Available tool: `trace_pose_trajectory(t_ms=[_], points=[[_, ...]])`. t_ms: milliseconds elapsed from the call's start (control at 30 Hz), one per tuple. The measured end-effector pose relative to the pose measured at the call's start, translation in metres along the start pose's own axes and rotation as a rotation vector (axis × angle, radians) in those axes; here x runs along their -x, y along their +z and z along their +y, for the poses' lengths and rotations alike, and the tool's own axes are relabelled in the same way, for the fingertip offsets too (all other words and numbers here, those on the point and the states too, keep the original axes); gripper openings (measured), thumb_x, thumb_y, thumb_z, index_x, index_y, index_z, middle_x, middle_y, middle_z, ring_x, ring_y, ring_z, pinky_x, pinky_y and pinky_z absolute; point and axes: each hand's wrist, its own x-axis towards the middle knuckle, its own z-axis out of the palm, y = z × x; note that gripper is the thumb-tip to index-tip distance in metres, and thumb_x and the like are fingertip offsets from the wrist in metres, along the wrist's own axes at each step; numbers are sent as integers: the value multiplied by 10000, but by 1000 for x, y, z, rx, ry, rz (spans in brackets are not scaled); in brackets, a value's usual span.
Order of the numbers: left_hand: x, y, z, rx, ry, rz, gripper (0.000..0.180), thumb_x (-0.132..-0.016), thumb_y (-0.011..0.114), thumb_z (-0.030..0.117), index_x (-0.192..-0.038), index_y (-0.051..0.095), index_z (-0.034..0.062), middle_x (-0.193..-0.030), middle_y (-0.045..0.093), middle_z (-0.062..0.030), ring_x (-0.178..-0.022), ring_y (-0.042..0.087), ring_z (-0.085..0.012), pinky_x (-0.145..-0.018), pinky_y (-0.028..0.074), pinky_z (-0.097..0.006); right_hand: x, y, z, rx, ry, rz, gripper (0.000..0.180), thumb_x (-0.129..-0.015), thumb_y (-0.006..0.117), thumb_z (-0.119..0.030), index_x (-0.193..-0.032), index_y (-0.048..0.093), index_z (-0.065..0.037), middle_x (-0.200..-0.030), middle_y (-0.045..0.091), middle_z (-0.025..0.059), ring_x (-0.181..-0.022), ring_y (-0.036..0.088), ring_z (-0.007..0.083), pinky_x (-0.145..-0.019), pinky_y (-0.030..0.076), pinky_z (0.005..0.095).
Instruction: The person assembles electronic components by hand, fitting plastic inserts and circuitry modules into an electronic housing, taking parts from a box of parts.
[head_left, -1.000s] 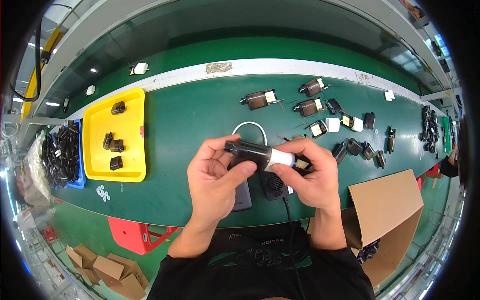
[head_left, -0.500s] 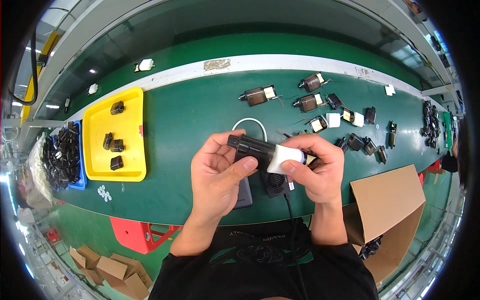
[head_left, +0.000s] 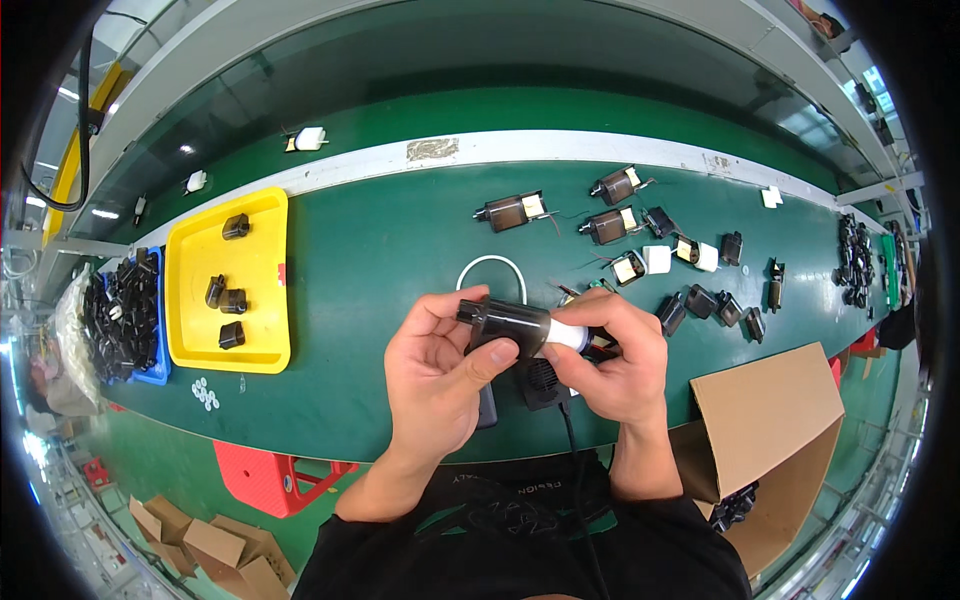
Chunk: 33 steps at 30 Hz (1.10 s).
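**One motor in hand, many pieces laid out along the bench**

While a small black cylindrical motor (head_left: 508, 325) is held over the near edge of the green workbench (head_left: 380, 260), both hands are closed on it: the left hand (head_left: 440, 375) is wrapped around the dark body with its thumb pressed along the underside, and the right hand (head_left: 615, 365) is pinched with curled fingers on the white end piece (head_left: 565, 337) at the motor's right end. Whether that white piece is fully seated or only half on cannot be told, since the joint is partly covered by the fingers.

Below the hands, at the near edge, a black fixture with a round grille (head_left: 542, 380) is seen with a black cable (head_left: 575, 460) running down from it; it appears unoccupied.

Judged from the layout, the work is well short of finished. Several similar brown-and-black motors (head_left: 512, 211) with pale labels are lying in the middle and toward the far right of the bench, with smaller black parts (head_left: 700, 300) beside them. On the yellow tray (head_left: 262, 290) at the left side only four small black parts are placed, much of it bare. A blue bin (head_left: 152, 372) of black parts is set at the far left edge, and an open cardboard box (head_left: 770, 420) at the near right corner. A white ring (head_left: 491, 270) lies just beyond the hands.
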Motion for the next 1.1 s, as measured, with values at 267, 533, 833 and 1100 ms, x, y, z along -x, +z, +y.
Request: trace_pose_trajectory(t_ms=[267, 533, 833, 1100], points=[[-1, 0, -2, -151, 134, -85, 430, -737, 685, -124, -1119, 495, -66, -1088, 570, -150, -1005, 580, -202, -877, 519, -326, 4, 4, 7, -199, -3, -69, 398, -773, 650, -12, -1105, 436, 32, -847, 579, 119, -673, 570, 135, -616, 458, 244], [3, 6, 8, -188, 219, -42, 433, -684, 709, -141, -1082, 561, -58, -1057, 593, -138, -975, 597, -217, -808, 539, -329, 1, 1, 22, -279, -5, -86, 335, -724, 713, -51, -1015, 579, 48, -927, 615, 143, -810, 596, 199, -718, 491, 302], [-1, 21, 26, -953, 656, -318, 390, -536, 675, -107, -916, 686, -22, -888, 641, -132, -864, 638, -296, -703, 526, -339, 4, 6, 45, -362, -212, 22, 341, -621, 634, 23, -960, 646, 60, -994, 647, 200, -951, 636, 331, -804, 522, 408], [-1, 24, 21, -864, 666, -267, 450, -506, 753, -70, -950, 688, -34, -861, 620, -124, -803, 638, -232, -628, 515, -275, 8, 4, 43, -249, -245, 38, 332, -607, 634, 33, -936, 657, 72, -962, 657, 205, -882, 652, 323, -774, 526, 390]])
